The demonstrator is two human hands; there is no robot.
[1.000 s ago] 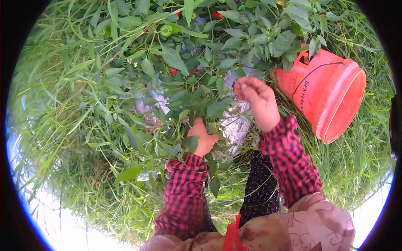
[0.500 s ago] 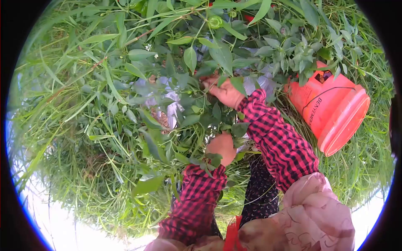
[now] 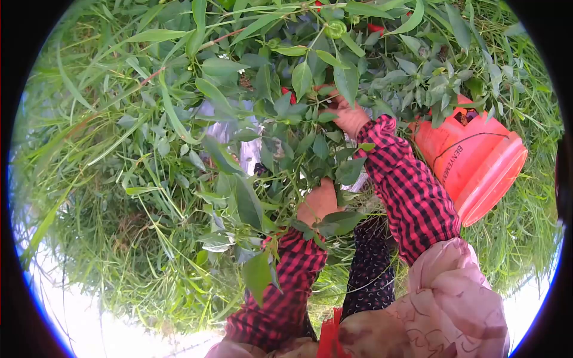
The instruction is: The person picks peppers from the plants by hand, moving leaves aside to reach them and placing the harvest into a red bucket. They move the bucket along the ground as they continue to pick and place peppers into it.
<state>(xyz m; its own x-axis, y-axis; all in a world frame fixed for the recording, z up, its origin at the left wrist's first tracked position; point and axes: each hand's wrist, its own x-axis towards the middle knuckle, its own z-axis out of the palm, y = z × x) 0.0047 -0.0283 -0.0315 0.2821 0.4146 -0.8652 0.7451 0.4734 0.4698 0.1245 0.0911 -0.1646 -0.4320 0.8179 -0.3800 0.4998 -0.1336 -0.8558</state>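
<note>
My right hand point(image 3: 351, 117) reaches into a leafy pepper plant point(image 3: 352, 83). Its fingers look curled among the leaves, and whatever they hold is hidden. A red pepper point(image 3: 290, 95) shows through the foliage just left of those fingers. Lower down, my left hand point(image 3: 319, 204) is among stems and leaves with its back towards me; leaves cover its fingers, so its grip is not visible. Above both hands hangs a green pepper point(image 3: 335, 28), with another red pepper point(image 3: 376, 28) to its right, partly behind leaves.
An orange-red bucket point(image 3: 462, 152) lies tilted in the grass at the right, its base towards me. Pale plastic sheeting point(image 3: 236, 134) shows beneath the plants. Tall grass point(image 3: 101, 197) surrounds them. My patterned trouser leg point(image 3: 370, 268) is below.
My right hand has shifted up and to the right; my left hand has moved slightly. The foliage has swung to the right, and a red pepper now shows beside the right hand.
</note>
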